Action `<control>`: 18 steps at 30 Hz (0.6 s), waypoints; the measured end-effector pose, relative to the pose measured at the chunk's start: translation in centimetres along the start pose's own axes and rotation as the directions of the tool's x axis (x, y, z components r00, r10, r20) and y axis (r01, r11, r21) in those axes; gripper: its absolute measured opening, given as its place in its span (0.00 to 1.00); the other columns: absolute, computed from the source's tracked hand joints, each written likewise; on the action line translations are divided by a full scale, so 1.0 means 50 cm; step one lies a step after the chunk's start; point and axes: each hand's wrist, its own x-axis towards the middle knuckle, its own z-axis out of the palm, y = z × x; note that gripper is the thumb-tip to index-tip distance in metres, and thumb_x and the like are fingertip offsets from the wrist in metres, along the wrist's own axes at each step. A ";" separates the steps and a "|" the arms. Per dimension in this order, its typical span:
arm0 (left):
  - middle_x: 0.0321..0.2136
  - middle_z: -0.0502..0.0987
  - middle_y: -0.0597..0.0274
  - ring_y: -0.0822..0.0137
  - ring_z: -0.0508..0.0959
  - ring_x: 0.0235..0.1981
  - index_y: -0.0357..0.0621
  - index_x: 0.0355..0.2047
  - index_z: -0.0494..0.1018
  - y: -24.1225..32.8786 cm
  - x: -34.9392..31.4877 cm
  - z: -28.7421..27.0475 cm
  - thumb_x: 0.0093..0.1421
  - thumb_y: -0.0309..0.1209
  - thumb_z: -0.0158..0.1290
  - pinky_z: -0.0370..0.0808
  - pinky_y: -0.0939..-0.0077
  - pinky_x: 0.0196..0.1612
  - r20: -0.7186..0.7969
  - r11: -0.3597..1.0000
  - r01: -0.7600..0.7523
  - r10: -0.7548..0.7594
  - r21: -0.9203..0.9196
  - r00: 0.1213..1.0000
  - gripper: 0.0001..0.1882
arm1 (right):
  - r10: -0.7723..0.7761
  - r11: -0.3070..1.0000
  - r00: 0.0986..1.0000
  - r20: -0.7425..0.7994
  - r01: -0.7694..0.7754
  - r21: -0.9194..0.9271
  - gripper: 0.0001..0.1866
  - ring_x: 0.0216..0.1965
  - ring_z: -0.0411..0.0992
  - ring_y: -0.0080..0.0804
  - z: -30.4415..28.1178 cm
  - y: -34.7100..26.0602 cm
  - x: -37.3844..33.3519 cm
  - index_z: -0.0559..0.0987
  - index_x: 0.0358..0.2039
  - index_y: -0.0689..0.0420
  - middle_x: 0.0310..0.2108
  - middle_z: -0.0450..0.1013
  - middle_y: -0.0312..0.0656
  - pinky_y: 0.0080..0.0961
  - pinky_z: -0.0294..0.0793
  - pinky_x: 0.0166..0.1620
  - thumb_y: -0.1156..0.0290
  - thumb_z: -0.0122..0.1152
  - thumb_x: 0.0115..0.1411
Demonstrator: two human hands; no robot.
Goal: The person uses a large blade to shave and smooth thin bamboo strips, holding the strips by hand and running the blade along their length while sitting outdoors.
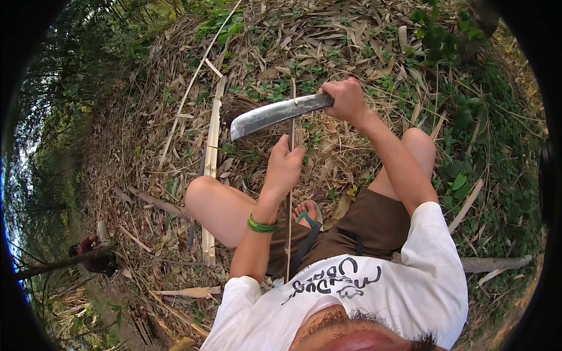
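My right hand (pixel 345 99) is wrapped round the handle of a machete (pixel 272 119). Its broad, slightly curved blade points left and lies across a thin bamboo strip (pixel 289 216). A small pale curl shows at the blade's edge where the two cross. Just below the blade, my left hand (pixel 284 165) grips the strip, thumb pointing forward. The strip runs lengthwise from beyond the blade back over my lap to my shirt. A green band (pixel 261 225) circles my left wrist. The machete's handle is mostly hidden by my fingers.
Split bamboo lengths (pixel 212 146) lie left of my left knee, and a long thin strip (pixel 190 88) reaches away from them. Dry leaves (pixel 333 29) cover the ground. A pole (pixel 494 264) lies at right. Another person (pixel 96 254) is far left, behind a branch (pixel 55 268).
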 end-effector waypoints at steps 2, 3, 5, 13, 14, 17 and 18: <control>0.17 0.59 0.78 0.84 0.57 0.15 0.50 0.28 0.58 0.006 -0.079 -0.026 0.67 0.26 0.52 0.52 0.83 0.16 0.068 0.961 0.135 -0.122 -0.241 0.990 0.14 | 0.568 0.819 0.792 0.224 -0.572 -0.053 0.13 0.21 0.75 0.34 -0.038 0.070 0.057 0.80 0.26 0.55 0.18 0.74 0.40 0.39 0.73 0.23 0.58 0.61 0.57; 0.17 0.58 0.78 0.85 0.56 0.14 0.52 0.28 0.57 0.006 -0.121 -0.012 0.66 0.24 0.52 0.50 0.84 0.16 0.125 0.974 0.024 0.005 -0.224 0.992 0.16 | 0.781 0.624 0.612 0.123 -0.758 -0.189 0.16 0.18 0.71 0.29 -0.067 0.239 0.044 0.81 0.27 0.58 0.16 0.72 0.36 0.34 0.68 0.22 0.58 0.58 0.61; 0.17 0.58 0.78 0.85 0.56 0.13 0.52 0.29 0.57 0.003 -0.147 -0.064 0.67 0.24 0.52 0.50 0.84 0.15 0.060 0.975 0.008 0.006 -0.220 0.998 0.15 | 0.882 0.468 0.471 0.021 -0.879 0.092 0.19 0.16 0.66 0.30 -0.116 0.337 0.003 0.80 0.24 0.60 0.15 0.70 0.38 0.37 0.60 0.23 0.56 0.58 0.60; 0.12 0.55 0.76 0.82 0.52 0.09 0.49 0.32 0.63 0.027 -0.003 -0.066 0.73 0.55 0.40 0.51 0.85 0.12 0.258 0.842 0.156 -0.021 -0.516 0.966 0.23 | 0.321 0.938 0.947 -0.002 -0.318 0.142 0.25 0.14 0.67 0.39 -0.145 0.053 0.022 0.80 0.23 0.61 0.11 0.67 0.38 0.36 0.63 0.23 0.49 0.64 0.62; 0.12 0.55 0.76 0.82 0.51 0.08 0.49 0.32 0.64 0.027 0.015 -0.056 0.73 0.56 0.39 0.51 0.85 0.12 0.268 0.844 0.162 -0.022 -0.511 0.963 0.24 | 0.243 0.962 0.970 -0.003 -0.240 0.133 0.25 0.14 0.65 0.40 -0.152 0.008 0.024 0.80 0.22 0.60 0.10 0.66 0.38 0.36 0.63 0.22 0.49 0.64 0.62; 0.12 0.55 0.76 0.81 0.51 0.09 0.49 0.31 0.63 0.035 0.042 -0.036 0.72 0.58 0.38 0.51 0.85 0.12 0.266 0.861 0.148 -0.016 -0.486 0.964 0.26 | 0.096 0.986 0.991 0.095 -0.108 0.129 0.19 0.16 0.72 0.36 -0.154 -0.103 0.008 0.79 0.24 0.58 0.14 0.70 0.43 0.35 0.67 0.22 0.53 0.68 0.57; 0.12 0.55 0.76 0.81 0.51 0.09 0.49 0.30 0.62 0.039 0.048 -0.023 0.72 0.58 0.38 0.51 0.85 0.13 0.272 0.869 0.141 -0.008 -0.475 0.962 0.26 | 0.022 0.997 0.998 0.062 -0.027 0.074 0.16 0.18 0.74 0.39 -0.144 -0.111 -0.007 0.79 0.24 0.55 0.14 0.71 0.42 0.37 0.68 0.22 0.55 0.68 0.55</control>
